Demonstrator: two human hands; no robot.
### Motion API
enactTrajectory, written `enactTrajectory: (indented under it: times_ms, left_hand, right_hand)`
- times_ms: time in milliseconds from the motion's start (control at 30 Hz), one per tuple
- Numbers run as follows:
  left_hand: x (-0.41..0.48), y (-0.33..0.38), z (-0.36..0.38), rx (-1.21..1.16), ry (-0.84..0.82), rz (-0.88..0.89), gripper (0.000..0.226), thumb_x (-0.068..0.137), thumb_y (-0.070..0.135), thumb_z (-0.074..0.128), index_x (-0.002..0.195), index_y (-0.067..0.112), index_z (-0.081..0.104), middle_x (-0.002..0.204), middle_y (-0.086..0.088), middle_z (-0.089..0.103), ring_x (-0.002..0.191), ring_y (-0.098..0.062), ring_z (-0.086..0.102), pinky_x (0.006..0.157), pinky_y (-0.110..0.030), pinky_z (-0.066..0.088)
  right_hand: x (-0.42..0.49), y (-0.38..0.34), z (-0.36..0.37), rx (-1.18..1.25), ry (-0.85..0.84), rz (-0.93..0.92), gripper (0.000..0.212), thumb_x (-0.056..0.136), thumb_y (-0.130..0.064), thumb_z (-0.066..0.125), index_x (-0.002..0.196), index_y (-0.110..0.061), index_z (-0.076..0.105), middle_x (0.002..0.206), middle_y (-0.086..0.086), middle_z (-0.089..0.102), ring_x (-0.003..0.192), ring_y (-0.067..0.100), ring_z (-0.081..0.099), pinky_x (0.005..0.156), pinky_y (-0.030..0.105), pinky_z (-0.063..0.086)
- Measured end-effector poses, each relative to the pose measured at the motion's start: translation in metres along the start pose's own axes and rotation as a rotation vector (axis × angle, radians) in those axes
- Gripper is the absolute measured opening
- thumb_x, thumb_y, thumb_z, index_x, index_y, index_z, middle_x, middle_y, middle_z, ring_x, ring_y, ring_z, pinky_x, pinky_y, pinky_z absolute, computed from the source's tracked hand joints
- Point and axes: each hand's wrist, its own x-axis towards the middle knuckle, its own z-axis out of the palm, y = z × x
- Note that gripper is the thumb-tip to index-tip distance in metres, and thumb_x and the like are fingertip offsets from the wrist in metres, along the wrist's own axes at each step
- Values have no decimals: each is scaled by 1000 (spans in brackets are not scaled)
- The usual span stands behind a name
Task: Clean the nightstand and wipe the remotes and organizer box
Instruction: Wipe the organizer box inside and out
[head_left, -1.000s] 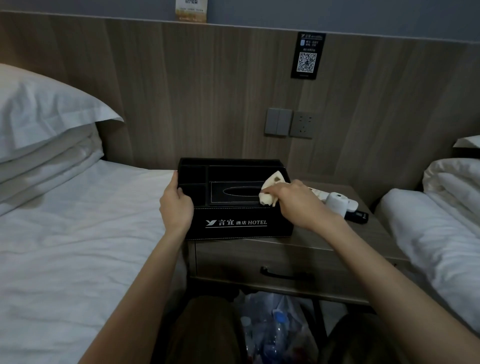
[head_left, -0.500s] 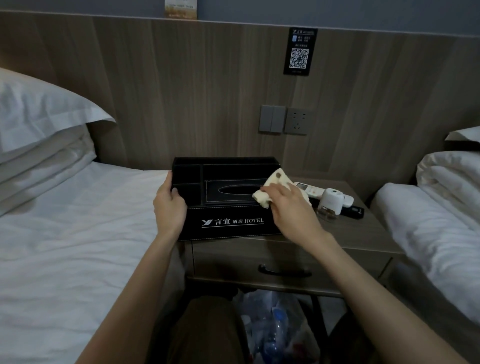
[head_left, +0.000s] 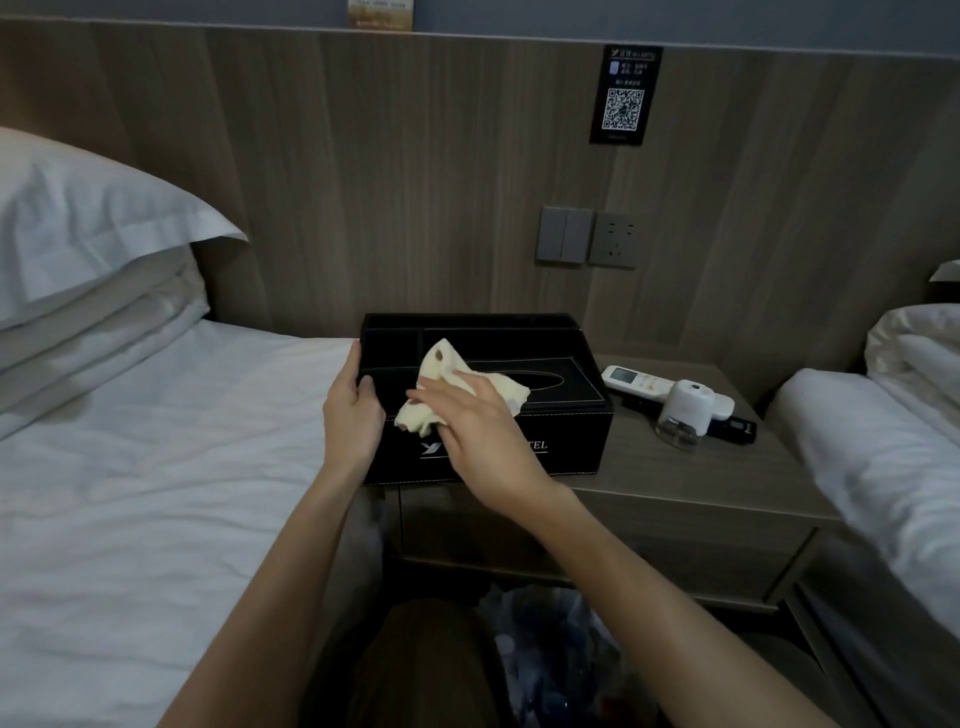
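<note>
A black organizer box (head_left: 561, 431) with a tissue slot stands on the left part of the wooden nightstand (head_left: 691, 478). My left hand (head_left: 353, 415) grips the box's left front corner, thumb over the rim. My right hand (head_left: 472, 426) presses a pale yellow cloth (head_left: 447, 374) onto the box's top near the front left, fingers fairly straight over it. A white remote (head_left: 644, 384) lies to the right of the box, and a black remote (head_left: 735, 428) lies partly hidden behind a small white device (head_left: 685, 410).
White beds flank the nightstand: one bed (head_left: 156, 467) with a pillow (head_left: 88, 228) on the left, another bed (head_left: 883, 457) on the right. Wall switches and a socket (head_left: 589, 236) sit above. A bag of rubbish with bottles (head_left: 550, 660) lies on the floor below the nightstand.
My right hand has slid the cloth from the box's right side across the top to its front left. My left hand stays on the left corner. The camera moved closer.
</note>
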Motion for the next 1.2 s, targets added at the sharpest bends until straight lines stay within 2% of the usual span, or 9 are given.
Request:
enactTrajectory:
  times_ms: [33,133,333,533,700,900,1000,1067,1200]
  left_hand:
    - [1,-2,0,-3,-1,-7,50,99,2,33,147,15,40,141,2,51,108,10,56,98,-13,43]
    - [2,-3,-1,12,-1,-4,50,97,2,34,145,16,43,142,-2,52,128,-12,50,112,-34,38]
    - [-2,2,0,-10,-5,-12,52,98,-1,33,146,17,41,139,1,54,121,-10,54,96,-10,41]
    - [-2,3,-1,-13,-16,-22,51,98,1,34,147,18,40,143,1,51,132,-14,46,114,-34,35]
    - [-3,6,-3,-33,-38,-9,51,99,0,34,147,18,40,143,5,49,132,-11,44,115,-31,32]
    - [-5,9,-3,-54,-32,27,49,98,-2,35,134,27,48,127,14,55,121,-5,49,100,-13,38]
    - [-5,8,-3,-49,-21,3,47,99,2,36,142,19,44,136,7,52,127,-11,48,108,-26,38]
    - [-4,7,-2,-36,-4,-10,49,100,3,36,147,16,39,145,2,46,134,-12,42,114,-30,32]
    - [-3,4,0,-28,12,3,50,98,0,37,145,18,42,144,2,49,133,-12,44,114,-34,33]
  right_hand:
    - [-2,4,0,-26,-1,-36,53,90,5,50,138,-18,52,146,-1,47,139,25,30,114,33,22]
    - [-11,22,-10,-126,-7,-142,61,85,8,52,139,-20,51,146,-1,48,133,28,37,107,41,36]
    - [-42,74,-53,-248,36,-108,73,72,17,55,136,-18,54,139,-1,54,120,23,41,96,42,46]
    - [-47,88,-85,-336,109,81,59,79,14,55,128,-18,61,129,3,63,111,33,51,84,50,53]
    - [12,55,-77,-250,263,-46,55,80,12,58,127,-15,63,131,5,62,122,36,48,92,45,46]
    - [98,28,-22,-185,59,-192,51,90,4,47,135,-18,56,142,3,53,126,35,42,106,41,37]
    - [123,23,8,-190,-40,-173,54,93,2,41,142,-21,48,148,1,46,131,33,37,108,32,25]
    - [129,21,21,-219,-110,-154,55,95,-3,40,145,-26,42,151,-1,40,133,34,32,110,36,22]
    - [131,27,21,-221,-193,-148,55,97,-8,37,147,-32,37,150,-8,41,127,25,34,103,32,30]
